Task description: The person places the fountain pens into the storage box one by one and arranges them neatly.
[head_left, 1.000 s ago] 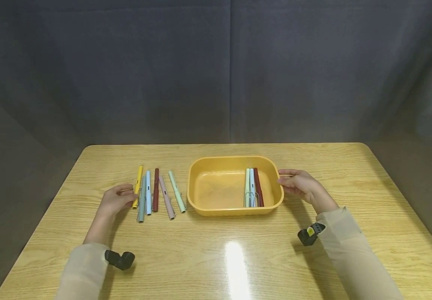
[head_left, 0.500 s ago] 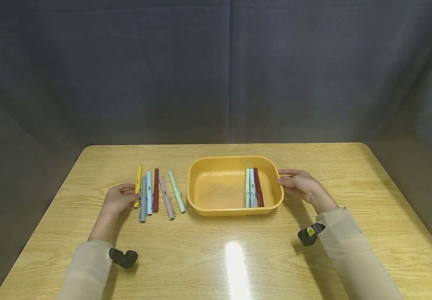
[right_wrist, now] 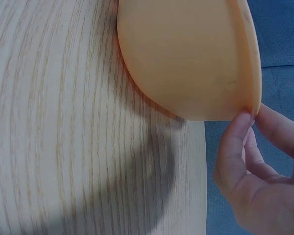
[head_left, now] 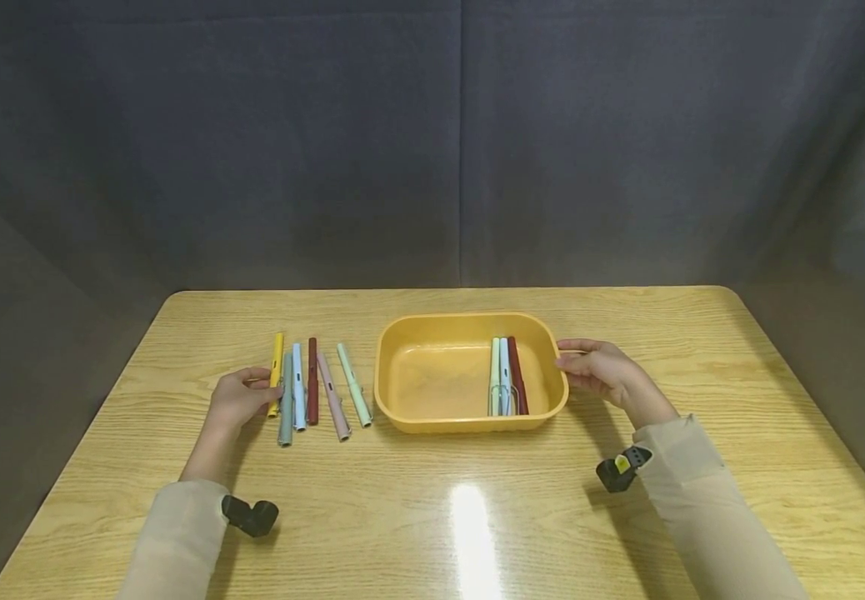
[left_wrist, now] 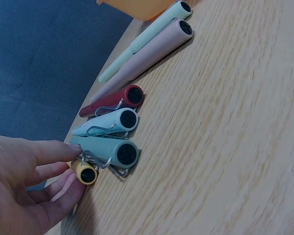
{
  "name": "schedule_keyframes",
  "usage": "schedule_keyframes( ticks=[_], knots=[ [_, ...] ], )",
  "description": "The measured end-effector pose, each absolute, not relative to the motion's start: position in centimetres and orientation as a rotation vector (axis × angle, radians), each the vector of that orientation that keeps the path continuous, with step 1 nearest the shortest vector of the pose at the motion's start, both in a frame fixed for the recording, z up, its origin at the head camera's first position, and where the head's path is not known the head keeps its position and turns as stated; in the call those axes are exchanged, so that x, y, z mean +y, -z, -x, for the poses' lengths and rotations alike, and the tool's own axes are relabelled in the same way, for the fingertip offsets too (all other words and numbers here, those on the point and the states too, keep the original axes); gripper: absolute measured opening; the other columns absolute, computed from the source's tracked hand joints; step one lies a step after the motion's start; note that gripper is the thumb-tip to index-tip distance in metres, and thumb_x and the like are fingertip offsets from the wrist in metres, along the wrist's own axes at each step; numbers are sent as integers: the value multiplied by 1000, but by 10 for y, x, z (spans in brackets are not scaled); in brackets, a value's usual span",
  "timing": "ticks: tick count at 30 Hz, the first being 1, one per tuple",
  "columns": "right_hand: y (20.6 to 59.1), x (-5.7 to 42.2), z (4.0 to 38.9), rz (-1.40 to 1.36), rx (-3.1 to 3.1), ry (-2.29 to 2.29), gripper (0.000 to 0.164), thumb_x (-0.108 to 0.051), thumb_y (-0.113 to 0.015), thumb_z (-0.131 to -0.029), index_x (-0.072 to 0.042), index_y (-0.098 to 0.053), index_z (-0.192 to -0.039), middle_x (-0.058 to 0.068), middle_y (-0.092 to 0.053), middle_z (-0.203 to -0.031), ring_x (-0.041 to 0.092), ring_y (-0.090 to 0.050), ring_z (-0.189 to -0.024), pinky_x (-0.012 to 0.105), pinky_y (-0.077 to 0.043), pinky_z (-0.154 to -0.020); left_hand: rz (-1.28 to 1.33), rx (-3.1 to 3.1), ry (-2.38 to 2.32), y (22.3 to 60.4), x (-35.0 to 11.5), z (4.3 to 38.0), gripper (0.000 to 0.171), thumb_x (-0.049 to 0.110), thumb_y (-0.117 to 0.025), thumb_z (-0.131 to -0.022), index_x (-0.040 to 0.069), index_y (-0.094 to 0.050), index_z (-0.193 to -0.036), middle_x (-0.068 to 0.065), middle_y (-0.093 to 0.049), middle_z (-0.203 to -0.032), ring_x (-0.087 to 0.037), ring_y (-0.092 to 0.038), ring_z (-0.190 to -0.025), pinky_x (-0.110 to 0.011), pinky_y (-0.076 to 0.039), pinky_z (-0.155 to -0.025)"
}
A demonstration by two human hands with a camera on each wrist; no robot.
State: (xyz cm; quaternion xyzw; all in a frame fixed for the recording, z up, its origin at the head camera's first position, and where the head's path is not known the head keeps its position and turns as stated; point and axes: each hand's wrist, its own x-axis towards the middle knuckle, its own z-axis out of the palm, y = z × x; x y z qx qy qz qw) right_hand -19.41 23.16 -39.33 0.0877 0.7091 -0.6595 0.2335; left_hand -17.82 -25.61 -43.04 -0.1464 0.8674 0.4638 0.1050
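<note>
At the left of the table, my left hand (head_left: 236, 398) has its fingers and thumb about a yellow pen (left_wrist: 86, 175). One fingertip of this hand touches the teal pen (left_wrist: 110, 149) lying right beside it. Further right lie a light blue pen (head_left: 298, 387), a dark red pen (head_left: 312, 383), a mauve pen (head_left: 333, 398) and a pale green pen (head_left: 355, 386). My right hand (head_left: 608, 375) pinches the right rim of a yellow-orange tray (right_wrist: 186, 58) between thumb and fingers. The yellow pen's far part is partly hidden in the left wrist view.
Inside the tray, toward its right end, a pale green pen (head_left: 495, 375), a light blue pen (head_left: 505, 375) and a dark red pen (head_left: 517, 375) lie side by side. The wooden table (head_left: 372, 517) ends at a dark curtain (head_left: 327, 167) behind.
My left hand has shifted slightly right, coming closer round the yellow pen. The yellow pen has straightened a little, and the teal pen has been nudged right. The right hand and tray stay still.
</note>
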Motion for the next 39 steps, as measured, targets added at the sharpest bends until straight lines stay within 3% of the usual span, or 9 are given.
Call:
schedule_keyframes(
  ticks=[10,18,28,32,35,39],
  knots=[
    [393,232,194,-226,1960,1795,57,-2,-54,-93,11,-27,-142,-12,-65,-80,-1,-63,-76,13,-57,-72,467,2602,-1351,431,-254,178,52,7,-60,-85,-13,-47,-131,-30,-59,-118,-12,-60,-82,-12,-51,-61],
    [391,231,194,-236,1955,1803,55,-1,-54,-93,11,-29,-141,-12,-65,-79,-1,-63,-76,13,-57,-71,477,2580,-1422,431,-260,178,54,6,-58,-84,-14,-46,-132,-33,-56,-123,-1,-56,-72,-11,-51,-59],
    [393,232,193,-225,1944,1812,54,-1,-54,-93,11,-29,-140,-11,-65,-79,-1,-64,-75,13,-58,-71,438,2554,-1407,419,-262,175,56,13,-54,-88,-12,-42,-137,-33,-50,-132,-5,-60,-80,-13,-55,-69],
    [393,232,193,-218,1939,1821,53,1,-54,-92,12,-30,-139,-11,-65,-78,-1,-65,-74,14,-58,-71,407,2549,-1423,414,-261,174,56,14,-51,-91,-11,-39,-139,-32,-47,-136,-16,-64,-92,-21,-59,-80],
    [393,232,193,-214,1946,1818,55,0,-54,-93,12,-29,-140,-11,-66,-79,-1,-65,-75,14,-58,-71,404,2519,-1483,410,-258,175,56,14,-49,-91,-9,-36,-141,-30,-44,-139,-24,-60,-108,-23,-58,-87],
    [393,232,193,-211,1952,1813,56,0,-55,-93,12,-28,-141,-11,-66,-79,-1,-65,-75,14,-58,-72,422,2487,-1551,404,-253,176,57,13,-49,-91,-6,-36,-143,-27,-43,-141,-25,-55,-114,-20,-57,-88]
  ],
)
